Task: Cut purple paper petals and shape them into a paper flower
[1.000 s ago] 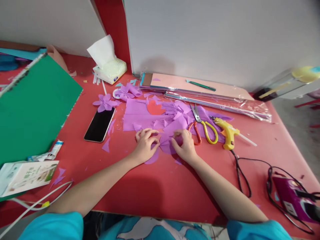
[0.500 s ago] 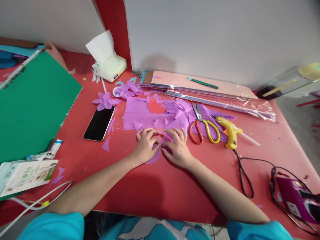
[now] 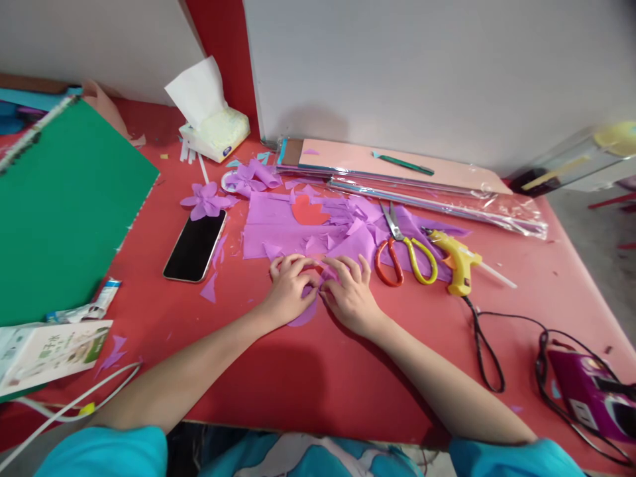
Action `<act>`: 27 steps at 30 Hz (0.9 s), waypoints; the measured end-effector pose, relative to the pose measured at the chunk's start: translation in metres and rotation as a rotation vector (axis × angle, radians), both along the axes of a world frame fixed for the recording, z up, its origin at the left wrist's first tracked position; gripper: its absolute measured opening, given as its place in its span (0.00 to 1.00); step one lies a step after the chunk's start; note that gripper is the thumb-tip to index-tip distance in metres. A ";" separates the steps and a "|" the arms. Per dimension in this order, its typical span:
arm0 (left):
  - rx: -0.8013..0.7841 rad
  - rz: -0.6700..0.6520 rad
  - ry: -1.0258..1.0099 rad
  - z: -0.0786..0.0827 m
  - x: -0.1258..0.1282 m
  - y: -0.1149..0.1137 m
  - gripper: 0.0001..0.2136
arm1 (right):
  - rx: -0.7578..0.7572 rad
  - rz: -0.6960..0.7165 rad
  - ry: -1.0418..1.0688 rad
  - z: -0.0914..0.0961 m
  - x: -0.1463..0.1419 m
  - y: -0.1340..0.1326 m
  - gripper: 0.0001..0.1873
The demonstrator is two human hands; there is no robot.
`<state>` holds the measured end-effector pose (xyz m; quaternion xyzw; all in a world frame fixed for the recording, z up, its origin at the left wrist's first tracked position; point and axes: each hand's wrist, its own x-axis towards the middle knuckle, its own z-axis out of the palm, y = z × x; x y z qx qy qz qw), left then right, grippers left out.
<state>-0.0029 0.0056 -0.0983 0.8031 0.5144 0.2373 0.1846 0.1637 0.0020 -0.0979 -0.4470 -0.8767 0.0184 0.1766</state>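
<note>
Both hands meet low over the red table, working on a small purple paper piece (image 3: 304,315) that is partly covered by the fingers. My left hand (image 3: 291,288) pinches its left side between thumb and curled fingers. My right hand (image 3: 350,291) grips the right side, its thumb close to the left thumb. Just beyond the fingertips lie purple paper sheets (image 3: 265,228) with scraps and a red paper petal shape (image 3: 309,211) on top. Scissors (image 3: 392,238) with one red and one yellow handle lie right of my right hand.
A yellow glue gun (image 3: 460,265) with a black cord lies to the right. Leftward are a phone (image 3: 196,245), a purple paper flower (image 3: 205,200), a tissue pack (image 3: 218,132) and a green board (image 3: 64,212). Wrapped paper packs (image 3: 397,165) run along the back; a magenta device (image 3: 591,391) sits front right.
The hands stay in nearly the same place, with only slight finger movement on the purple paper. The view has shifted a little, so things on the left appear slightly further left.
</note>
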 end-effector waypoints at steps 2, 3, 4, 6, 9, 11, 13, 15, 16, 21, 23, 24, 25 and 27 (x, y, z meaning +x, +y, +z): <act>0.000 0.000 0.004 0.000 0.000 0.000 0.04 | 0.009 0.002 -0.018 -0.001 -0.001 0.000 0.07; 0.001 0.002 0.006 0.000 0.000 0.000 0.04 | 0.009 0.001 -0.021 -0.002 -0.001 -0.001 0.07; 0.001 0.003 0.009 0.001 0.000 0.000 0.04 | 0.008 -0.003 -0.019 -0.003 -0.002 -0.001 0.08; -0.003 0.003 0.016 0.001 0.000 0.000 0.05 | -0.001 -0.016 0.000 -0.004 -0.002 -0.001 0.08; -0.011 -0.003 0.025 0.003 0.001 0.000 0.05 | -0.026 -0.046 0.058 -0.005 -0.003 -0.001 0.06; -0.013 -0.009 0.023 0.003 0.001 0.000 0.05 | -0.046 -0.075 0.104 -0.004 -0.003 -0.001 0.04; -0.009 -0.012 0.020 0.003 0.001 -0.001 0.05 | -0.065 -0.096 0.142 -0.003 -0.002 -0.002 0.04; -0.003 -0.013 0.018 0.003 0.001 -0.001 0.04 | -0.079 -0.101 0.168 -0.002 -0.002 -0.002 0.04; 0.000 -0.013 0.018 0.004 0.001 -0.001 0.03 | -0.082 -0.100 0.179 -0.002 -0.001 -0.002 0.05; 0.007 -0.015 0.027 0.003 0.001 -0.001 0.02 | -0.099 -0.098 0.215 -0.002 -0.001 -0.002 0.06; 0.005 -0.014 0.030 0.003 0.001 -0.001 0.03 | -0.100 -0.094 0.225 -0.002 0.000 -0.001 0.06; 0.004 -0.012 0.031 0.003 0.001 -0.001 0.03 | -0.100 -0.091 0.228 -0.003 0.000 -0.001 0.06; 0.003 -0.010 0.031 0.003 0.001 -0.001 0.03 | -0.099 -0.088 0.231 -0.003 0.000 -0.001 0.06; 0.004 -0.008 0.031 0.003 0.001 -0.001 0.04 | -0.098 -0.082 0.233 -0.004 0.000 -0.001 0.06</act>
